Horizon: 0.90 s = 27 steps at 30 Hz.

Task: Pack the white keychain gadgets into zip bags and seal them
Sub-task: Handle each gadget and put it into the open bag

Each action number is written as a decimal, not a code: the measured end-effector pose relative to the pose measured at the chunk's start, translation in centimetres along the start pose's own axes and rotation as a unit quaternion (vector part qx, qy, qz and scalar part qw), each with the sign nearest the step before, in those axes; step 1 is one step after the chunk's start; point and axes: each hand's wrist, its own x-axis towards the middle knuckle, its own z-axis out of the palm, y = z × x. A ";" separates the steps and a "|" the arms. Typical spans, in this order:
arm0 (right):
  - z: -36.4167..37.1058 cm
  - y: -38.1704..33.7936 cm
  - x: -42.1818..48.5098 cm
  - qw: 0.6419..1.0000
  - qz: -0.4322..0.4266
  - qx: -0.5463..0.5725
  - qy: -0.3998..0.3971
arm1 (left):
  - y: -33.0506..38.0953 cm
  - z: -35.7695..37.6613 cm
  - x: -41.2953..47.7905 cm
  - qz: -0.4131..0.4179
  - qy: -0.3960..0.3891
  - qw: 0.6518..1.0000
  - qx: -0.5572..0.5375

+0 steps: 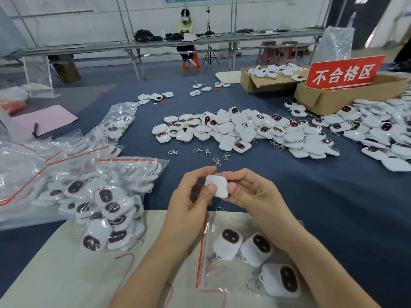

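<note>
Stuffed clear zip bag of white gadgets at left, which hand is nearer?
Left. The left hand is just right of the stuffed bag; the right hand is farther right.

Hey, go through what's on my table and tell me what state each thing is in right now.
left hand, pinching the held gadget
right hand, pinching the held gadget
held gadget, plain white side up, off the table
zip bag, lying flat, three gadgets inside, seal unclear
full bag, stuffed with gadgets, lying down
gadget pile, loose, unbagged
cardboard box, flaps open
</note>
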 end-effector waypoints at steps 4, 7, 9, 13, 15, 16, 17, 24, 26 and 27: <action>0.0 -0.1 0.1 0.999 -0.013 -0.049 -0.010 | 0.1 0.1 0.1 -0.014 0.012 0.998 -0.053; 0.1 0.0 0.2 0.996 -0.025 -0.082 -0.004 | 0.2 0.1 -0.2 -0.002 -0.032 0.996 -0.086; 0.2 0.1 0.2 0.996 -0.037 -0.078 0.008 | 0.5 0.1 -0.3 0.004 -0.058 0.993 -0.100; 0.3 0.1 0.1 0.995 -0.055 -0.079 0.012 | 0.8 0.4 -0.6 0.028 -0.072 0.994 -0.082; 0.2 0.1 0.0 0.994 -0.052 -0.098 0.008 | 0.9 0.4 -0.6 0.034 -0.062 0.995 -0.076; 0.2 0.1 0.0 0.994 -0.053 -0.100 0.008 | 0.8 0.4 -0.5 0.039 -0.056 0.995 -0.069; 0.3 0.1 0.0 0.994 -0.055 -0.098 0.011 | 0.8 0.3 -0.5 0.044 -0.051 0.996 -0.061; 0.6 0.5 0.2 0.996 -0.043 -0.070 0.021 | 0.3 0.1 0.0 0.012 -0.044 0.995 -0.093; 0.7 0.5 0.2 0.998 -0.035 -0.051 0.021 | 0.1 0.2 0.1 -0.043 -0.042 0.989 -0.134; 0.7 0.4 0.2 0.999 -0.030 -0.041 0.020 | 0.0 0.3 0.2 -0.072 -0.038 0.984 -0.156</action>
